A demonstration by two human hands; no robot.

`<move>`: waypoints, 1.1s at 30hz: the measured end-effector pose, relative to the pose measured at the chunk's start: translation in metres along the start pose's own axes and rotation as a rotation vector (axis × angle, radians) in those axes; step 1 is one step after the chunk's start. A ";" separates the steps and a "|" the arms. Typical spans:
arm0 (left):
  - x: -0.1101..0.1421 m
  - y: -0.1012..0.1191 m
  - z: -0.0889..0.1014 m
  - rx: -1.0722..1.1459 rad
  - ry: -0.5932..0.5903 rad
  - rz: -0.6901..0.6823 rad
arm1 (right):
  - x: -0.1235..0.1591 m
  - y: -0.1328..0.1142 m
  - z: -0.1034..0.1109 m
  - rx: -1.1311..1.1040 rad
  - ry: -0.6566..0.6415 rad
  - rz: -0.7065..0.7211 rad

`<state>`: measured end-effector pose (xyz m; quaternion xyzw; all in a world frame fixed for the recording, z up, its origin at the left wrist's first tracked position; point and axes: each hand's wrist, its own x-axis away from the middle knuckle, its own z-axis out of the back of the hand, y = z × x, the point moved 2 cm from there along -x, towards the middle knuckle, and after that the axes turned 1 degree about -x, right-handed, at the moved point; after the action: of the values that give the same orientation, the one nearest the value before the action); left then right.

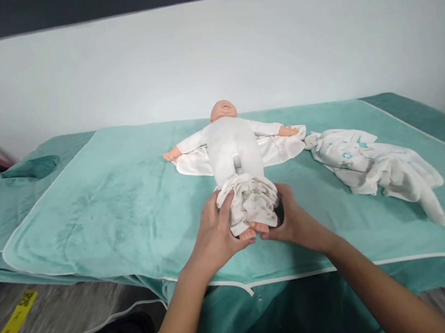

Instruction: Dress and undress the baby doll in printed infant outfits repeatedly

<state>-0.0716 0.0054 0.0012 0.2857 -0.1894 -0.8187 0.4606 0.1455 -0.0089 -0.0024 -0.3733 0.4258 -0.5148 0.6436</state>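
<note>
Grey floor (70,309), yellow strip (11,330), lettering (27,298) unreadable; fingers (226,205) around printed garment (252,198).

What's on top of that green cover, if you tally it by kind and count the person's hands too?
Doll: 1
White cloths: 3 (bunched cloth at the doll's legs; spread cloth beneath its arms, both sides counted as one; crumpled cloth on the right)
Person's hands: 2 (left hand, right hand)
Total: 6
</note>
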 end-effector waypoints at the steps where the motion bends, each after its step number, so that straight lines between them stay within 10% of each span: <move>1: -0.002 0.000 -0.002 -0.015 0.008 -0.002 | -0.001 -0.001 -0.002 -0.007 0.003 0.009; 14: -0.024 0.011 0.016 0.184 -0.001 0.093 | -0.008 -0.016 0.010 0.070 0.023 -0.147; 25: 0.010 0.023 0.089 0.577 -0.263 0.134 | 0.010 -0.080 0.032 -0.314 -0.899 -0.120; 28: 0.007 0.020 0.106 0.506 -0.068 0.091 | 0.002 -0.110 0.028 -0.328 -0.952 -0.060; 33: -0.010 0.026 0.140 0.302 0.561 -0.067 | -0.021 -0.142 0.008 -0.480 -0.646 -0.050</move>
<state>-0.1408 0.0072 0.1257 0.5715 -0.1650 -0.6854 0.4199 0.1022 -0.0156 0.1347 -0.6659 0.3007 -0.2725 0.6261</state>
